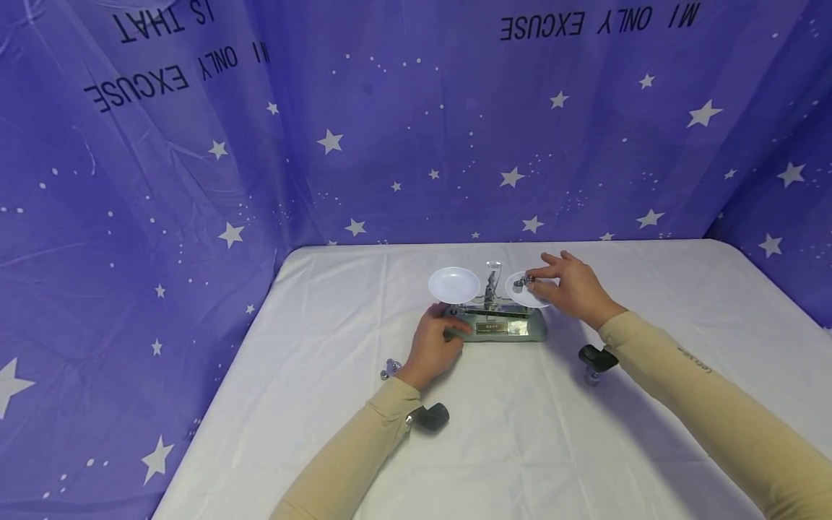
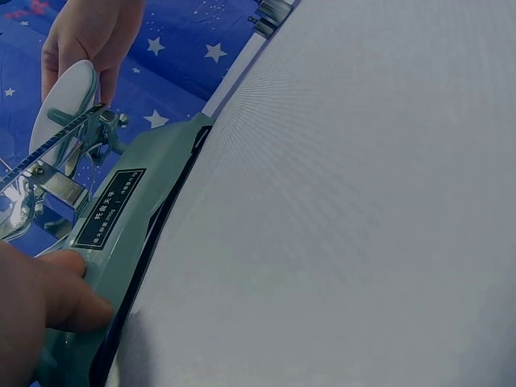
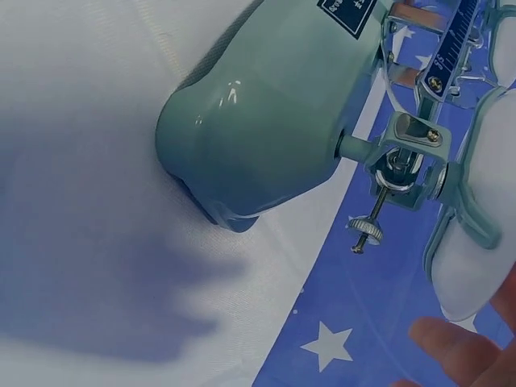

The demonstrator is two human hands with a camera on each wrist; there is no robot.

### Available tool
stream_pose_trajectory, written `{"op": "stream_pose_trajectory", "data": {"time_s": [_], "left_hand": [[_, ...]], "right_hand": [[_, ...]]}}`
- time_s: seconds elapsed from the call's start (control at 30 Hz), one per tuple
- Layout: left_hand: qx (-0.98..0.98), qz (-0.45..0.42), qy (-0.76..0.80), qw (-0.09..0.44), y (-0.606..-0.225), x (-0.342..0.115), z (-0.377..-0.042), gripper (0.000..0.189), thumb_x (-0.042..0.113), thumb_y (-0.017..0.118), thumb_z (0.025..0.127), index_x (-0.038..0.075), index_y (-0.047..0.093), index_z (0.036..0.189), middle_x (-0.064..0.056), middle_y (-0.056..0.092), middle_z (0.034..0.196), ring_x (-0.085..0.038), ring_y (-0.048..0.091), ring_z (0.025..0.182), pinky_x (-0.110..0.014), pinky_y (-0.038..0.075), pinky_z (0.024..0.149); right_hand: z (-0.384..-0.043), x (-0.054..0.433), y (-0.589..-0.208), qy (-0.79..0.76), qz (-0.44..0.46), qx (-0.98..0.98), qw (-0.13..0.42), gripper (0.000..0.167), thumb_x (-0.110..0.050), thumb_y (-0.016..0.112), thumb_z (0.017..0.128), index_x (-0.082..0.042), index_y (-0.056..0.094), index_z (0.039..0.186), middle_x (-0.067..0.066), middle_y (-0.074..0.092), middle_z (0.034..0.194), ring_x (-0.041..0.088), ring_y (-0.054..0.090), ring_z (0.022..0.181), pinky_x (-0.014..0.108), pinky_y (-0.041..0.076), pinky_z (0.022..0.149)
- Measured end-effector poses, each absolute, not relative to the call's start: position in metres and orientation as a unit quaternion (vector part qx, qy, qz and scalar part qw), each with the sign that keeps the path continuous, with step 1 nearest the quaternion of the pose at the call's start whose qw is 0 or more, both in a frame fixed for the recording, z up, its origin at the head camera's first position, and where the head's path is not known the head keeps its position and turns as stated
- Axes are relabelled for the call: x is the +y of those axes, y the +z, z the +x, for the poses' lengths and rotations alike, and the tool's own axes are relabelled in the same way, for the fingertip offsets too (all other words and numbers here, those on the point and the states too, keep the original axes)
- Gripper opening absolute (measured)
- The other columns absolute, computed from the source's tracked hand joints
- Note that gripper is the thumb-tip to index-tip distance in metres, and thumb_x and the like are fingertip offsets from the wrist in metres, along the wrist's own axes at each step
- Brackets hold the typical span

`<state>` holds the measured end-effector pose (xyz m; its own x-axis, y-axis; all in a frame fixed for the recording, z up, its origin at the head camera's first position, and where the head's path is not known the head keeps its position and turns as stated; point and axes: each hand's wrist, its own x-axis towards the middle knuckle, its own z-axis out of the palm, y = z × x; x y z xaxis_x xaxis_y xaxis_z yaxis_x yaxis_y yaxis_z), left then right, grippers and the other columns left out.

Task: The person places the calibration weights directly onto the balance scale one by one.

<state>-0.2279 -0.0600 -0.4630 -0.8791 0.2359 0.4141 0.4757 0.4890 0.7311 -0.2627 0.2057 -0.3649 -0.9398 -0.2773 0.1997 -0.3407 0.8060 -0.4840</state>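
A green-grey balance scale (image 1: 533,332) with two white pans stands on the table. My left hand (image 1: 432,343) grips the left end of its base (image 2: 133,210), with a thumb (image 2: 81,310) against the front. At the right pan (image 1: 539,297), my right hand (image 1: 575,285) pinches a small metal weight (image 1: 530,279) between thumb and forefinger. Another metal weight (image 1: 518,287) sits on that pan. The left pan (image 1: 453,284) holds nothing. In the right wrist view, only a few fingers (image 3: 455,347) show below the pan, and the pinched weight is hidden.
Several small metal weights (image 1: 390,369) lie on the white tablecloth (image 1: 520,440) beside my left wrist. Dark wrist cameras (image 1: 430,417) hang under both wrists. A purple star-printed curtain (image 1: 416,144) rises behind the table's far edge.
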Motion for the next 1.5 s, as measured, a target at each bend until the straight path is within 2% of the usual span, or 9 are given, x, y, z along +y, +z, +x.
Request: {"op": "stream_pose_trajectory", "data": {"time_s": [0.57,0.73,0.8,0.9,1.07,1.27,1.3,1.37,1.5], "left_hand": [[-0.852,-0.218,-0.454,0.144,-0.465,-0.059,-0.23,0.021,-0.005,0.062,0.072,0.001,0.079,0.083,-0.025,0.062,0.136,-0.04,0.059,0.127,-0.049,0.046,0.111],[-0.854,-0.215,-0.452,0.14,-0.465,-0.058,-0.231,0.021,-0.006,0.062,0.072,0.002,0.079,0.083,-0.024,0.062,0.136,-0.04,0.059,0.128,-0.048,0.045,0.112],[-0.854,-0.214,-0.453,0.14,-0.464,-0.059,-0.23,0.021,-0.006,0.062,0.072,0.002,0.079,0.083,-0.024,0.062,0.136,-0.04,0.058,0.128,-0.049,0.045,0.112],[-0.853,-0.213,-0.456,0.14,-0.463,-0.059,-0.229,0.022,-0.007,0.062,0.072,0.001,0.079,0.083,-0.024,0.062,0.136,-0.04,0.058,0.128,-0.049,0.045,0.112],[-0.853,-0.21,-0.459,0.132,-0.463,-0.06,-0.228,0.022,-0.008,0.063,0.072,0.002,0.079,0.084,-0.024,0.061,0.138,-0.039,0.057,0.131,-0.048,0.044,0.115],[-0.85,-0.212,-0.463,0.134,-0.464,-0.061,-0.229,0.023,-0.008,0.062,0.072,0.002,0.079,0.084,-0.025,0.06,0.138,-0.04,0.055,0.133,-0.049,0.042,0.116],[-0.85,-0.212,-0.463,0.135,-0.464,-0.061,-0.229,0.023,-0.008,0.062,0.072,0.002,0.079,0.084,-0.025,0.061,0.138,-0.04,0.055,0.133,-0.05,0.042,0.116],[-0.849,-0.214,-0.464,0.135,-0.464,-0.061,-0.229,0.023,-0.008,0.062,0.072,0.001,0.078,0.084,-0.025,0.061,0.138,-0.04,0.055,0.133,-0.05,0.042,0.115],[-0.849,-0.214,-0.464,0.136,-0.463,-0.06,-0.229,0.022,-0.008,0.062,0.072,0.001,0.079,0.084,-0.024,0.061,0.137,-0.04,0.056,0.132,-0.049,0.043,0.115]], "right_hand": [[-0.255,0.217,-0.358,0.251,0.158,-0.953,0.059,0.039,-0.021,0.068,0.094,0.0,0.069,0.127,0.031,0.047,0.15,0.06,0.031,0.144,0.073,0.023,0.117],[-0.242,0.234,-0.354,0.264,0.133,-0.953,0.063,0.044,-0.028,0.066,0.097,-0.001,0.066,0.132,0.028,0.048,0.152,0.054,0.034,0.146,0.069,0.036,0.111],[-0.235,0.242,-0.352,0.27,0.123,-0.952,0.068,0.046,-0.031,0.065,0.097,-0.002,0.066,0.133,0.026,0.049,0.152,0.051,0.037,0.145,0.064,0.046,0.103],[-0.226,0.253,-0.351,0.278,0.112,-0.951,0.071,0.047,-0.034,0.065,0.098,-0.004,0.066,0.134,0.024,0.051,0.151,0.05,0.044,0.141,0.056,0.051,0.09],[-0.209,0.273,-0.356,0.272,0.099,-0.955,0.057,0.045,-0.035,0.064,0.098,-0.006,0.066,0.134,0.023,0.055,0.148,0.047,0.055,0.129,0.039,0.05,0.079],[-0.189,0.288,-0.373,0.252,0.111,-0.96,0.059,0.04,-0.025,0.069,0.096,-0.005,0.068,0.131,0.026,0.058,0.143,0.042,0.062,0.114,0.023,0.043,0.063],[-0.186,0.289,-0.376,0.25,0.114,-0.96,0.061,0.039,-0.023,0.069,0.095,-0.005,0.068,0.13,0.027,0.059,0.142,0.039,0.064,0.107,0.023,0.042,0.061],[-0.182,0.291,-0.383,0.244,0.124,-0.959,0.068,0.038,-0.02,0.071,0.094,-0.005,0.069,0.129,0.027,0.061,0.14,0.041,0.065,0.109,0.025,0.043,0.062],[-0.174,0.294,-0.394,0.239,0.156,-0.956,0.067,0.037,-0.017,0.071,0.093,-0.004,0.07,0.127,0.029,0.061,0.138,0.049,0.063,0.117,0.046,0.055,0.08]]}}
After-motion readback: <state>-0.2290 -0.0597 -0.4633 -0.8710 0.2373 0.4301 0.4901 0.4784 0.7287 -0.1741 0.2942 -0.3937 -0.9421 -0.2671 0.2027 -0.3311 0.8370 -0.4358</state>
